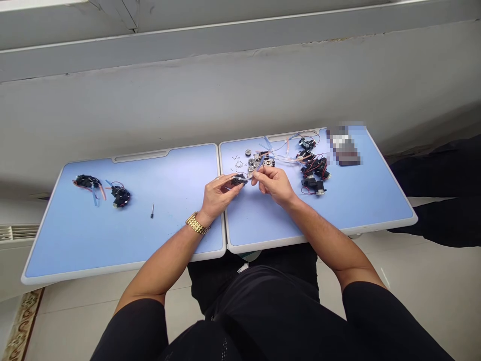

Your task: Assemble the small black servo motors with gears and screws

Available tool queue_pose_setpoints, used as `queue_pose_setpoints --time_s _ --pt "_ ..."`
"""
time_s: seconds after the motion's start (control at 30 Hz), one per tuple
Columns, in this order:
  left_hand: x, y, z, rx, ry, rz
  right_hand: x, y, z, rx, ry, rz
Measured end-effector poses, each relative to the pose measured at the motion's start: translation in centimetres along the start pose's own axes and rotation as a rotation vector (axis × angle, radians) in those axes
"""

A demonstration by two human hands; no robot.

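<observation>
Small black plastic part (pixel 238 180) sits in the person's left hand (pixel 218 196), held a little above the blue surface (pixel 176 235). The left fingers (pixel 225 183) curl around one end of it and hold it at their tips. The right hand (pixel 274 185) is just beside it, and its fingers (pixel 263 173) are pinched shut right by the part's other end. Whatever they pinch, if anything, is too small to tell. A gold watch (pixel 196 223) is on the left wrist. Just past the hands lie little silver rings (pixel 255 163) and tiny screws (pixel 237 164). Thin see-through strips (pixel 280 156) run near them. Farther right is a heap of black parts with red wires (pixel 313 170), and past that a blurred thing (pixel 343 145). On the left half of the surface, well apart from the hands, are two more black wired parts (pixel 87 181) and a small screwdriver (pixel 152 210).
</observation>
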State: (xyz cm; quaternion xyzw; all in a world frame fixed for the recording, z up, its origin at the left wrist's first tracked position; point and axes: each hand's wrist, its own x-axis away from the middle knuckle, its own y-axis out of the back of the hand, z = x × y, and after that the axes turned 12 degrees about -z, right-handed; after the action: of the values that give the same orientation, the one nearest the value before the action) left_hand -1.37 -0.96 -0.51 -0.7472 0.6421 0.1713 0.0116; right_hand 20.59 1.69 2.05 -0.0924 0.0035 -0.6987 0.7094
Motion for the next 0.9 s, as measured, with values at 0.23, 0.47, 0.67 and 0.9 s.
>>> queue_pose_setpoints --time_s 0.23,0.47,0.67,0.9 --pt "-0.3 -0.1 -0.2 0.146 0.157 0.076 0.7 -0.3 -0.4 0.182 0.233 -0.008" --pt "-0.4 0.1 -0.3 0.041 0.056 0.116 0.9 -0.5 -1.5 0.394 0.482 -0.027" --pt "-0.5 -0.1 -0.6 0.158 0.175 0.15 0.7 0.2 -1.1 0.268 0.411 0.093" --pt "-0.5 -0.1 -0.3 0.285 0.24 0.227 0.5 1.1 -0.4 0.095 0.253 0.043"
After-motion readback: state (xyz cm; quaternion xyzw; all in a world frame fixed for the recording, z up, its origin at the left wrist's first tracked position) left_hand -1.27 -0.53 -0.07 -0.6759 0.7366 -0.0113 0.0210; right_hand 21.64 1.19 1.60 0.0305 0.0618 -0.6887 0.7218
